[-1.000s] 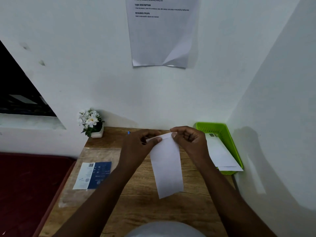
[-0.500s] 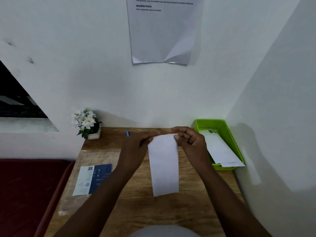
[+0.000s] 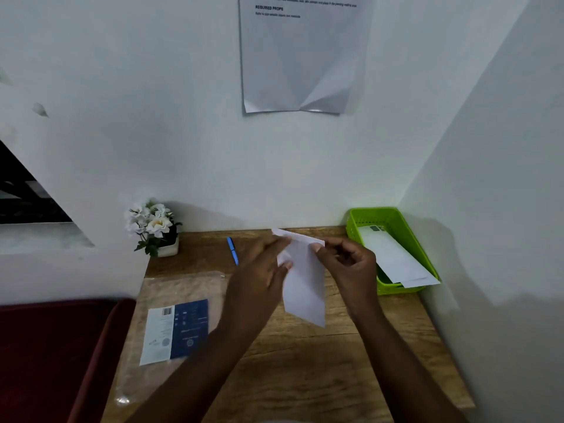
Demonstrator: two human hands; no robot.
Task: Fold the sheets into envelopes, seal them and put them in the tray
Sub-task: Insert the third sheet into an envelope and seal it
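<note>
Above the middle of the wooden desk (image 3: 305, 361) I hold a long white envelope (image 3: 305, 288), which hangs tilted with its lower corner pointing down. My right hand (image 3: 348, 264) pinches its upper right edge near the flap. On the left side of the envelope, my left hand (image 3: 262, 270) rests its fingers near the top, blurred by motion. The green tray (image 3: 424, 257) stands at the desk's back right corner, and white envelopes (image 3: 393, 257) lie in it, sticking out over its front rim.
A clear plastic pack with a blue and white label (image 3: 175, 331) lies on the desk's left side. A blue pen (image 3: 232, 250) and a small pot of white flowers (image 3: 154, 227) are at the back. A dark red seat (image 3: 55, 358) borders the desk's left edge. A printed sheet (image 3: 305, 53) hangs on the wall.
The envelope has tilted so that its lower end swings right, and its top flap now sticks up. My left hand has shifted along the envelope's left side. The camera has dipped slightly.
</note>
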